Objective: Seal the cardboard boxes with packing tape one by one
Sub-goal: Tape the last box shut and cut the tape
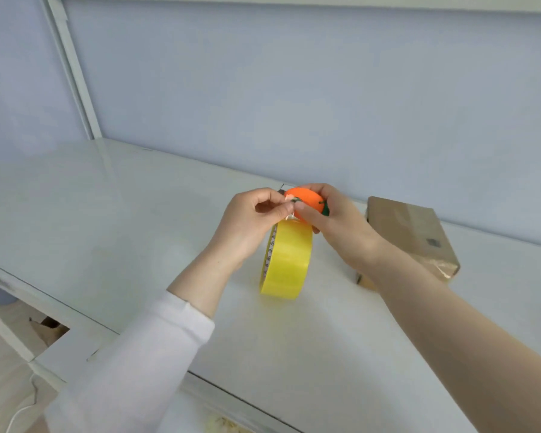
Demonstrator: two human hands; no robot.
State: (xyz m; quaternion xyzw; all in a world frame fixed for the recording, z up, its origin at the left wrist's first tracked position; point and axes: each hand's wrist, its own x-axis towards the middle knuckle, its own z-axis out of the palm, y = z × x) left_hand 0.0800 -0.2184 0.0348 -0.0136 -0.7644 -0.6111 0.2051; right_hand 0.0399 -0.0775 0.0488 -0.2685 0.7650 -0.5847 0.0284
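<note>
Both hands meet above the middle of the white glossy desk (pixel 107 214), toward its back edge. We see the left hand (pixel 250 220), which emerges from a white long sleeve (pixel 144 354), with thumb and forefinger curled into a pinch on the loose, crumpled end of the tape (pixel 289 216). We see the right hand (pixel 341 226), on a bare forearm, with its fingers curled round a small round orange plastic cutter (pixel 305 201) that carries a green leaf-shaped tab (pixel 325 210); the thumb lies across the near face of the cutter. The cutter touches the end of the tape just beside the left fingertips. The wide roll of yellow-tinted transparent packing tape (pixel 288 260) is upright directly below the two hands, with its outer band facing us and its printed core visible along the left rim. We cannot tell whether the lower rim of the roll touches the desk. The brown rectangular cardboard box (pixel 413 232) lies closed on the desk to the right of the hands, near the back edge; the right forearm crosses in front of its near left corner. Glossy tape shows on the near right corner of the box. A pale blue wall (pixel 294 89) rises behind the back edge of the desk. Beyond the left front edge we see a wooden floor (pixel 0 354) and a white cable (pixel 16 417).
</note>
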